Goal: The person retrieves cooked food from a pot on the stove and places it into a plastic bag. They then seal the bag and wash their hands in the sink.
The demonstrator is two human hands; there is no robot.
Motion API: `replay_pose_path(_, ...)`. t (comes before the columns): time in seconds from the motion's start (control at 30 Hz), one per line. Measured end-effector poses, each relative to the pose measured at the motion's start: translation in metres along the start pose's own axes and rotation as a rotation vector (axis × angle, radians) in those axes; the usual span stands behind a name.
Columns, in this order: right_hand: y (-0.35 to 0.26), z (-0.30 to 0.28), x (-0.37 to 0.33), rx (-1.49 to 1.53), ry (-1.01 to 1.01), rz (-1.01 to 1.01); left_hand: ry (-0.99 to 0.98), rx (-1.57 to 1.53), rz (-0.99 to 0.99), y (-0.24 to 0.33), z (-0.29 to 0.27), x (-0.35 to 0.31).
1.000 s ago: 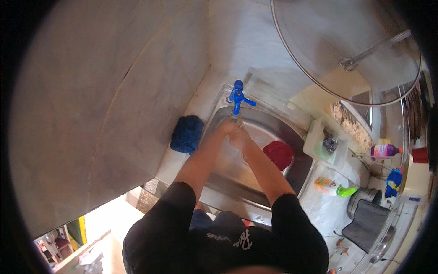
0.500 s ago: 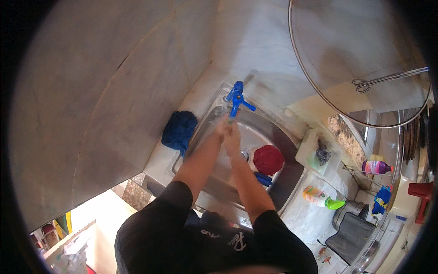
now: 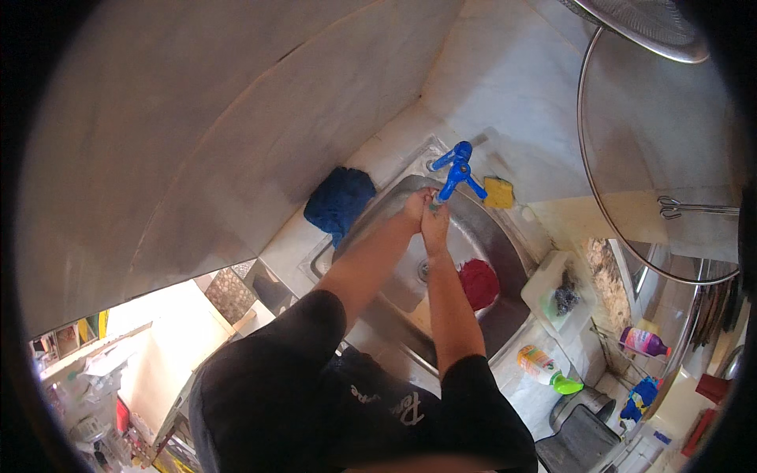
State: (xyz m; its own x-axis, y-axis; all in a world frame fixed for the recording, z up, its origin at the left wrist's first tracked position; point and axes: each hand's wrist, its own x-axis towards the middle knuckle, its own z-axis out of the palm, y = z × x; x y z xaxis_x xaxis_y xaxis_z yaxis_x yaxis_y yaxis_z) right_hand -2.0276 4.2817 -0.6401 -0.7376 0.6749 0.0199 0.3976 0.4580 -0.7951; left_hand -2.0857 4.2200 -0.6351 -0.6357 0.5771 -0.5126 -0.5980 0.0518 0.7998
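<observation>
Both my hands meet right under the spout of a blue tap (image 3: 455,175), over a steel sink (image 3: 505,311). My left hand (image 3: 417,206) has its fingers curled in beside the spout's mouth. Close against it, my right hand (image 3: 434,225) is bent upward with closed fingers. Something small and pale green shows between them, too small to name. A yellow sponge (image 3: 498,192) rests on the ledge right of the tap. In the basin, a dark red round thing (image 3: 479,284) lies just right of my right forearm, which partly covers it.
A dark blue cloth (image 3: 341,199) sits on the left ledge by the wall. Right of the sink stand a translucent tub (image 3: 558,293) and an orange-labelled bottle (image 3: 539,365) with a green cap. A wire-handled ring (image 3: 593,158) hangs at upper right.
The view has shifted, moving the sink rightward in the picture. A yellow sponge now shows beside the tap, where none was visible. My right forearm now covers the blue thing in the basin.
</observation>
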Motion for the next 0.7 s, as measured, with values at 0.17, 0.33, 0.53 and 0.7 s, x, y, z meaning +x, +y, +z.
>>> replay_pose_path(0.17,0.074,0.069,0.038,-0.440,-0.408,0.262,-0.060,-0.263,-0.227,-0.002,0.006,-0.051)
replay_pose_path(0.33,0.137,0.097,0.057,-0.627,-0.754,0.260,-0.079,-0.513,-0.506,-0.001,0.014,-0.062)
replay_pose_path(0.53,0.088,0.068,0.028,-0.056,-0.064,0.710,-0.017,-0.569,-0.347,-0.020,0.001,0.027)
replay_pose_path(0.7,0.004,0.017,-0.010,0.844,-0.099,0.186,-0.053,-0.224,0.003,-0.039,0.010,0.064)
